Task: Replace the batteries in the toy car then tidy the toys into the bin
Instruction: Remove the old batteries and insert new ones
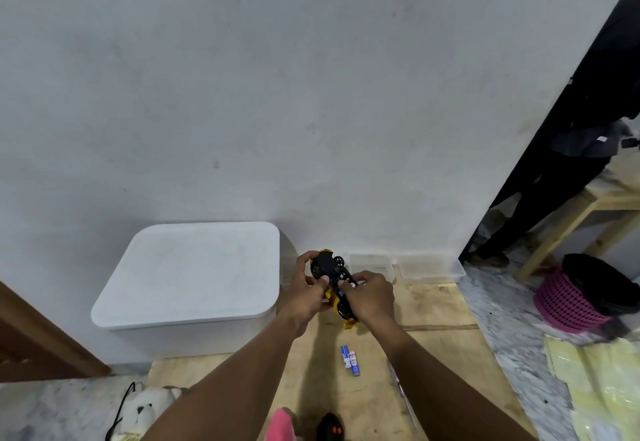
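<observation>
A yellow toy car (329,267) is held upside down above the wooden board, its black underside and wheels facing me. My left hand (306,284) grips the car's far end, thumb on the underside. My right hand (370,296) holds the near end, its fingertips pinching a blue battery at the open battery slot. Two blue batteries (350,360) lie side by side on the board below the car. The white bin (194,274) with its lid on stands to the left against the wall.
A white teddy bear (145,409) lies at the lower left, beside a black cable. A pink toy (282,423) and a black remote (330,426) are at the bottom edge. A screwdriver (401,388) lies on the board. A pink basket (571,298) stands at right.
</observation>
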`<act>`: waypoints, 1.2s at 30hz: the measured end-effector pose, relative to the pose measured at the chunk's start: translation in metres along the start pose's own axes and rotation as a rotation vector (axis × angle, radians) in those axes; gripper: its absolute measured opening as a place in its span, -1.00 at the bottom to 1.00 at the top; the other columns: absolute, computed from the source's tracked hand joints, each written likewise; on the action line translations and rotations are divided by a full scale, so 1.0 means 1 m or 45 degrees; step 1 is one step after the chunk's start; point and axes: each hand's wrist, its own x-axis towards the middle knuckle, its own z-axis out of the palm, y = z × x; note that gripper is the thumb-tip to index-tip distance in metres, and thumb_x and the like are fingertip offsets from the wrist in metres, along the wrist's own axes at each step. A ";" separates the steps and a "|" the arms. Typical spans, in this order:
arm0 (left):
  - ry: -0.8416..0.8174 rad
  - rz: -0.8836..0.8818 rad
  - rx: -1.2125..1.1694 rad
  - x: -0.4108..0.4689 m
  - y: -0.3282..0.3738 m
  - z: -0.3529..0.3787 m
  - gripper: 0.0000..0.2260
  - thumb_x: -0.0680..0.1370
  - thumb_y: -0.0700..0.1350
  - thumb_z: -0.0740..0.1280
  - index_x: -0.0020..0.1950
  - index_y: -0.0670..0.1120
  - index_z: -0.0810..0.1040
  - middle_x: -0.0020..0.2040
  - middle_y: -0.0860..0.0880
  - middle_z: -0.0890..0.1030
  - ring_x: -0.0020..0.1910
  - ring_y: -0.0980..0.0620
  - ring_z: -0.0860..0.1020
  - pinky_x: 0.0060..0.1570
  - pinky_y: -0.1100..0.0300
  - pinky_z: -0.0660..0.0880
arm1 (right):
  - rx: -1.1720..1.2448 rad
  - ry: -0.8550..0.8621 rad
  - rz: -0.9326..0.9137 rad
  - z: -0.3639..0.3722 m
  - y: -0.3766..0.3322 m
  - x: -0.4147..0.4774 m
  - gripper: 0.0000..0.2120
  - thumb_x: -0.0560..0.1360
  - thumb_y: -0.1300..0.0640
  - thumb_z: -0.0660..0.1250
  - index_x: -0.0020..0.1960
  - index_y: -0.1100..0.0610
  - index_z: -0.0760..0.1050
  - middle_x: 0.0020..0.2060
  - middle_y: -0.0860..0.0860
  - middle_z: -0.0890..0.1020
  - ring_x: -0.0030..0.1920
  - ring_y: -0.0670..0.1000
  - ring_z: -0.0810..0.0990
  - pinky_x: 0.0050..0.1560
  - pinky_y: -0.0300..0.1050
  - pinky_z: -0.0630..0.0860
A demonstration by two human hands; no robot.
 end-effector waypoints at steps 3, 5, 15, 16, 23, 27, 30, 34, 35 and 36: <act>0.032 -0.001 -0.030 0.000 -0.002 -0.001 -0.55 0.61 -0.30 0.26 0.20 0.29 0.44 -0.13 -0.19 0.49 -0.14 -0.09 0.60 -0.16 -0.02 0.67 | 0.008 0.035 -0.009 0.000 0.000 -0.001 -0.80 0.42 -0.01 0.48 -0.10 0.12 0.70 -0.24 0.04 0.71 -0.21 0.01 0.65 -0.16 -0.18 0.55; 0.033 0.000 -0.018 0.000 -0.003 -0.001 -0.54 0.61 -0.30 0.26 0.16 0.32 0.44 -0.14 -0.19 0.48 -0.15 -0.07 0.59 -0.14 -0.03 0.67 | 0.014 0.031 -0.003 0.000 0.001 -0.002 -0.80 0.41 -0.02 0.49 -0.13 0.12 0.68 -0.25 0.03 0.70 -0.21 0.02 0.65 -0.15 -0.15 0.57; 0.015 0.028 -0.005 -0.003 0.001 0.000 -0.57 0.61 -0.30 0.28 0.27 0.22 0.44 -0.11 -0.18 0.46 -0.13 -0.05 0.58 -0.15 -0.01 0.67 | 0.149 -0.014 0.055 -0.003 0.006 0.002 -0.73 0.40 -0.08 0.50 -0.15 0.09 0.53 -0.24 -0.05 0.60 -0.20 -0.03 0.61 -0.24 -0.17 0.52; 0.019 0.025 -0.002 -0.002 0.000 0.000 -0.57 0.61 -0.30 0.28 0.26 0.22 0.44 -0.11 -0.18 0.46 -0.14 -0.05 0.57 -0.15 0.00 0.67 | 0.162 -0.007 0.060 -0.002 0.006 0.002 -0.71 0.40 -0.09 0.50 -0.13 0.10 0.53 -0.22 -0.04 0.61 -0.19 -0.03 0.61 -0.20 -0.13 0.55; 0.025 0.014 -0.002 -0.002 0.002 0.000 -0.57 0.61 -0.32 0.26 0.28 0.20 0.43 -0.15 -0.15 0.44 -0.18 -0.01 0.55 -0.17 0.04 0.66 | 0.205 0.015 -0.024 -0.003 0.002 -0.001 -0.72 0.38 0.05 0.54 -0.09 0.13 0.49 -0.29 -0.08 0.56 -0.27 -0.10 0.56 -0.36 -0.27 0.39; 0.005 -0.019 -0.005 -0.001 0.006 -0.001 -0.56 0.62 -0.31 0.26 0.26 0.23 0.43 -0.15 -0.14 0.47 -0.18 -0.03 0.57 -0.19 0.05 0.65 | 0.445 0.009 0.104 -0.007 0.005 0.002 -0.77 0.36 0.09 0.55 -0.11 0.09 0.53 -0.18 0.04 0.63 -0.16 0.06 0.64 -0.22 -0.08 0.61; -0.009 -0.054 -0.016 0.001 0.008 -0.004 -0.57 0.63 -0.31 0.25 0.26 0.23 0.42 -0.12 -0.14 0.49 -0.13 -0.07 0.59 -0.20 0.04 0.63 | 0.891 -0.069 0.334 -0.016 0.009 0.005 -0.80 0.42 0.15 0.51 -0.05 0.13 0.52 -0.14 0.11 0.65 -0.35 0.07 0.62 -0.49 -0.13 0.52; -0.030 -0.082 0.028 -0.002 0.008 -0.007 -0.57 0.63 -0.29 0.26 0.25 0.26 0.40 -0.06 -0.17 0.46 -0.06 -0.12 0.56 -0.08 -0.12 0.66 | 1.331 -0.186 0.553 -0.030 0.015 0.009 -0.88 0.50 0.20 0.36 0.02 0.18 0.50 -0.36 0.02 0.50 -0.54 -0.08 0.30 -0.63 -0.28 0.17; -0.030 -0.083 0.039 -0.002 0.007 -0.006 -0.57 0.63 -0.28 0.27 0.25 0.26 0.40 -0.05 -0.18 0.46 -0.06 -0.12 0.56 -0.04 -0.16 0.66 | 1.401 -0.227 0.584 -0.033 0.016 0.009 -0.86 0.51 0.21 0.31 0.06 0.20 0.51 -0.39 0.02 0.45 -0.52 -0.07 0.33 -0.63 -0.27 0.20; -0.031 -0.084 0.047 -0.002 0.006 -0.006 -0.57 0.63 -0.28 0.27 0.26 0.26 0.40 -0.05 -0.18 0.47 -0.05 -0.13 0.56 -0.03 -0.18 0.65 | 1.439 -0.265 0.597 -0.035 0.018 0.009 -0.82 0.52 0.23 0.26 0.10 0.23 0.51 -0.40 0.03 0.44 -0.49 -0.06 0.37 -0.61 -0.25 0.28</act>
